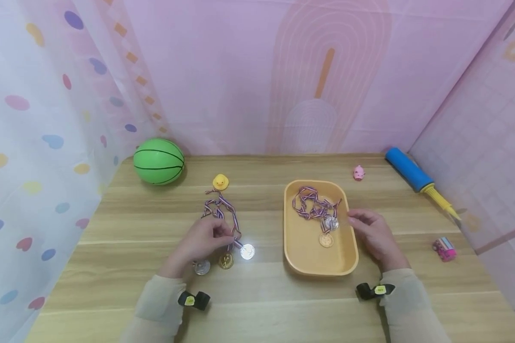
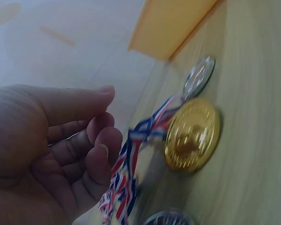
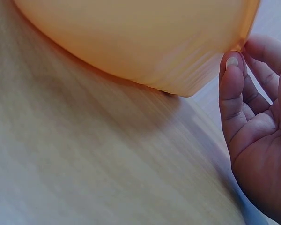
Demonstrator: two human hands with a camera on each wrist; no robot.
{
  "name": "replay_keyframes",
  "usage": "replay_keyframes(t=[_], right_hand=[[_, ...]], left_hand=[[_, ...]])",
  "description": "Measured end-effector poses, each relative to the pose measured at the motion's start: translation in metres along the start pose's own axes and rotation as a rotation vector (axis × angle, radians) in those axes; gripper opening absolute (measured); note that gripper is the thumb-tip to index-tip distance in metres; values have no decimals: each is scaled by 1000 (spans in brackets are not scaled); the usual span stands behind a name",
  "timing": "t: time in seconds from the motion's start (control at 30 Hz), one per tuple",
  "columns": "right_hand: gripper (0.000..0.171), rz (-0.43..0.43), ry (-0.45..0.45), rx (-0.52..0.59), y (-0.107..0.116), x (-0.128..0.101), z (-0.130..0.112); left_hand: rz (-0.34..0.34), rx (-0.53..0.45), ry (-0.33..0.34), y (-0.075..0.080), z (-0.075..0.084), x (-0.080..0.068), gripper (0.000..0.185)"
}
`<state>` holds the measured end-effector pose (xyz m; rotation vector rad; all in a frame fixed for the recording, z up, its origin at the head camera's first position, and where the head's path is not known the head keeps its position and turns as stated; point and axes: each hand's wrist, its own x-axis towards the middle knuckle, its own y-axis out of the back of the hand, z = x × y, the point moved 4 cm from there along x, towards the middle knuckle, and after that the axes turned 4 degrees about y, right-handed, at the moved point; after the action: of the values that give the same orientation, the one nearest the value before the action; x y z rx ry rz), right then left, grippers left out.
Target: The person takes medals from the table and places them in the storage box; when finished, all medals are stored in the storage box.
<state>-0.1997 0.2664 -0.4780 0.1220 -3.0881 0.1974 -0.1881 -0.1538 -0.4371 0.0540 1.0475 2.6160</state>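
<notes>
Three medals lie on the wooden table [image 1: 120, 267]: a silver one [image 1: 201, 267], a gold one [image 1: 225, 260] and another silver one [image 1: 247, 251], with their striped ribbons [image 1: 220, 207] tangled behind them. My left hand [image 1: 223, 234] hovers over these ribbons with loosely curled fingers. In the left wrist view its fingertips [image 2: 105, 140] sit beside the ribbon [image 2: 124, 173] and nothing is pinched; the gold medal [image 2: 192, 136] lies close by. A yellow tray [image 1: 302, 259] holds two more medals [image 1: 326, 240] with ribbons. My right hand [image 1: 354, 216] touches the tray's right rim [image 3: 178, 70].
A green ball [image 1: 159, 161] sits at the back left, with a small yellow duck [image 1: 220, 181] near the ribbons. A pink pig toy [image 1: 359, 172], a blue hand pump [image 1: 416, 176] and a small pink toy [image 1: 444, 248] lie to the right. Pink walls enclose the table.
</notes>
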Motion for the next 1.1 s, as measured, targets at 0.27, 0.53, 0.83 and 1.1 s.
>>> replay_keyframes(t=[0.27,0.53,0.83,1.1], right_hand=[[16,-22,47,63,0,-1,1],[15,-16,39,24,1,-2,0],[16,-3,24,7,-1,-2,-3],[17,5,6,19,-1,-2,-2]], left_hand=[[-177,69,13,0,-11,-3,13],[-180,94,32,-8,-16,-2,23],[-177,166,72,-13,-10,-4,32],[-176,236,70,-17,-4,-6,28]])
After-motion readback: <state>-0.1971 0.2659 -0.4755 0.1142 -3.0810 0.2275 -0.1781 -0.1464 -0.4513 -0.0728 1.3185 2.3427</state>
